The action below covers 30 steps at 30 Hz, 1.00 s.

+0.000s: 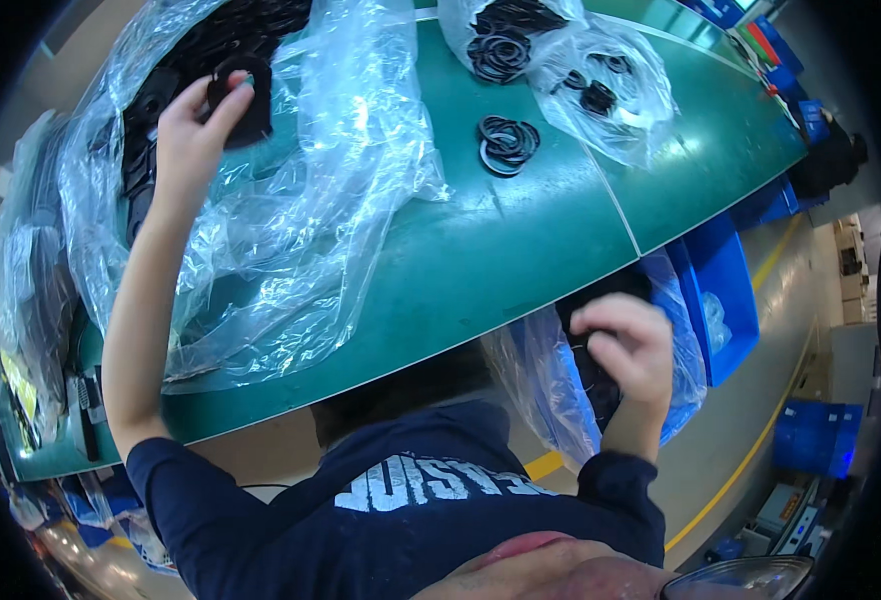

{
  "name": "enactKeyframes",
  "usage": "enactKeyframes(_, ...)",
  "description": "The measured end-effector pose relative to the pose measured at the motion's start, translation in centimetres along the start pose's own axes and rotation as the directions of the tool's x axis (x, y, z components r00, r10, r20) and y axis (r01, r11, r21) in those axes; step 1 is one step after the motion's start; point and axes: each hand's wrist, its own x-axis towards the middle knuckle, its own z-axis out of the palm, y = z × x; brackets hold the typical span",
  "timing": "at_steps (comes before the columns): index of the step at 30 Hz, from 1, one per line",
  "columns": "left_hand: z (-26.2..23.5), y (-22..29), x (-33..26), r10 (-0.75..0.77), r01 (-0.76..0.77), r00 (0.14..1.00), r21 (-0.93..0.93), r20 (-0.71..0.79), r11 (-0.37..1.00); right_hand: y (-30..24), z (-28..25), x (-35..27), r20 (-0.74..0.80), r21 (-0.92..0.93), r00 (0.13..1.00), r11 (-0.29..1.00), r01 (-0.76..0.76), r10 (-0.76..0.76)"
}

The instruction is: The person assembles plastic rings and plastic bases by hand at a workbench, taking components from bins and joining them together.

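Observation:
At the far left of the table, my left hand (199, 118) pinches a flat black part (251, 118) between thumb and fingers. It is over a big clear plastic bag (361, 110) opened around a heap of similar black parts (146, 105). My right hand (633, 345) is off the table's front edge, above a bin lined with a clear bag (546, 375). Its fingers are loosely curled, thumb and forefinger stand apart, and nothing shows between them. Dark pieces (591, 375) lie inside that bag, partly hidden by the hand.
On the green table (461, 260) sits a small pile of black rings (508, 145). Behind it, clear bags (611, 95) hold more black rings (501, 55). A blue bin (721, 300) stands right of the lined one. Further plastic bags (31, 270) crowd the left end.

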Motion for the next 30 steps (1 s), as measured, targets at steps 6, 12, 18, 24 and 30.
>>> enactKeyframes(6, 2.8, 6.3, -9.2, -0.305, 0.446, 0.864, -0.328, 0.401, 0.833, 3.2, -3.5, 11.5, -0.345, -0.393, 0.933, 0.918, -0.047, -0.1)
enactKeyframes(12, 4.2, 7.4, -12.4, -0.506, 0.816, 0.574, -0.398, 0.644, 0.419, 9.7, -6.2, 22.6, -0.145, -0.855, 0.988, 0.496, -0.155, 0.058)
enactKeyframes(18, 4.2, 5.9, -12.2, -0.508, 0.822, 0.568, -0.416, 0.647, 0.389, 11.8, -5.7, 23.3, -0.107, -0.85, 0.994, 0.52, -0.082, -0.018)
enactKeyframes(24, 4.3, 5.6, -12.6, -0.463, 0.848, 0.527, -0.4, 0.713, 0.349, 8.7, -5.7, 20.3, -0.255, -0.77, 0.892, 0.636, 0.046, -0.373)
enactKeyframes(30, 4.4, 5.2, -12.8, -0.432, 0.816, 0.576, -0.462, 0.694, 0.346, 1.1, -1.0, 15.0, -0.353, -0.275, 0.936, 0.958, -0.079, -0.024)
